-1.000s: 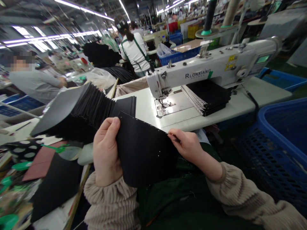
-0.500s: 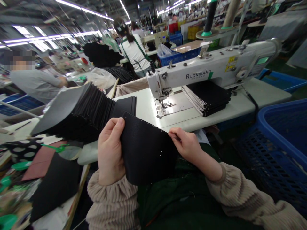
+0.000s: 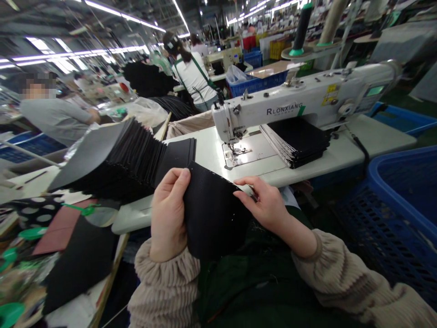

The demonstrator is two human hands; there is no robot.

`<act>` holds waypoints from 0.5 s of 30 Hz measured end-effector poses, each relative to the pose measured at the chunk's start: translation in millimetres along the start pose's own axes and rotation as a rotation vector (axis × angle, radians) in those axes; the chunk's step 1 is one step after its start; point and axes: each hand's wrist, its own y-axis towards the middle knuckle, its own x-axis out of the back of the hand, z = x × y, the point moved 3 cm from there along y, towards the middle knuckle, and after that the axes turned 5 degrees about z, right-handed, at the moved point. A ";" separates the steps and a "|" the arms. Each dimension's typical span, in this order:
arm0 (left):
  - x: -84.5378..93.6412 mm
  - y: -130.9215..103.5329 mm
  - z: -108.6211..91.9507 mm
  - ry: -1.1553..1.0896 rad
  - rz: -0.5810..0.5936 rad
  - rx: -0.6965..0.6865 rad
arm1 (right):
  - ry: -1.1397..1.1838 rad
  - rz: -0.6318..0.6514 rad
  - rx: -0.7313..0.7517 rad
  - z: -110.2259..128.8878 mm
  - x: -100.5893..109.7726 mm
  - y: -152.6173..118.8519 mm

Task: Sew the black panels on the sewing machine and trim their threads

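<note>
A black leather-like panel [image 3: 215, 214] with small white flecks is held up in front of my body, tilted. My left hand [image 3: 170, 212] pinches its upper left corner, thumb on the near face. At the panel's upper right edge, my right hand [image 3: 264, 200] has thumb and index finger parted around the edge, the other fingers curled. Whether anything lies in the right palm is unclear. Behind the panel stands a white sewing machine [image 3: 273, 107], its needle area over a metal plate [image 3: 251, 152].
Many black panels stand in a stack [image 3: 126, 159] on the left of the table [image 3: 208, 141]. Another pile of panels [image 3: 297, 139] lies under the machine arm. A blue basket [image 3: 403, 191] is at right. Cluttered scraps and a dark sheet [image 3: 80, 264] lie at lower left. Co-workers sit and stand beyond.
My left hand and the panel have shifted slightly right in view. My right thumb and index finger have parted from their pinch on the panel's edge.
</note>
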 end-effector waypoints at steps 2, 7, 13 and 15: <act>-1.2 -0.2 1.6 0.010 0.014 0.003 | -0.014 0.007 0.014 -1.0 -1.9 1.3; -1.1 2.0 6.1 0.003 0.039 0.010 | -0.020 -0.048 -0.044 -9.6 1.8 1.7; -3.8 3.1 9.4 -0.011 0.065 0.023 | -0.034 -0.105 -0.173 -12.6 16.0 3.9; -5.6 2.7 10.2 -0.009 0.080 0.033 | -0.028 -0.054 -0.146 -7.3 16.3 5.0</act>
